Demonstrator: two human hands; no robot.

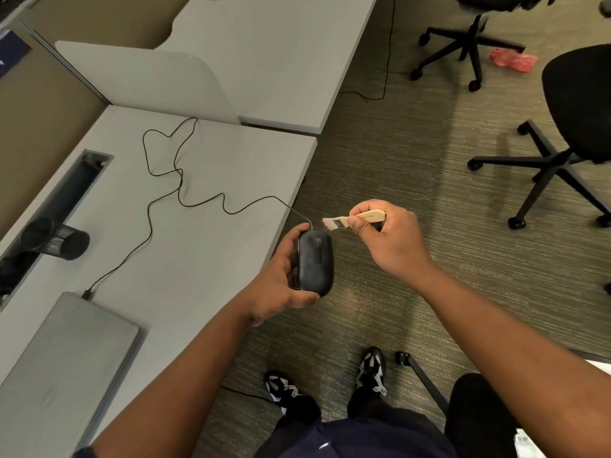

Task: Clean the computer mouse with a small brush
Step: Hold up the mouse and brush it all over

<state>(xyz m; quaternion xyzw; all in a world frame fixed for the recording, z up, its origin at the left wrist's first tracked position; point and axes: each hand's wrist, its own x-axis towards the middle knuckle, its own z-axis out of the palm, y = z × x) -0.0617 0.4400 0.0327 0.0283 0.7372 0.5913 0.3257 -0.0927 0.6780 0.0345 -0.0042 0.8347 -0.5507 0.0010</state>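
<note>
My left hand (281, 285) grips a black wired computer mouse (315, 262) from its left side and rear, holding it in the air just off the desk's right edge, top face up. Its thin black cable (180, 190) loops back across the desk. My right hand (386, 239) pinches a small brush with a pale wooden handle (367, 217). The brush's light bristles (329, 223) point left and hover just above the front right corner of the mouse, close to it; contact is unclear.
A closed grey laptop (66, 365) lies at the desk's near left, with the cable plugged into it. A black mesh pen cup (62, 241) lies by the cable slot. Black office chairs (568, 127) stand on the carpet to the right. My shoes (372, 368) are below.
</note>
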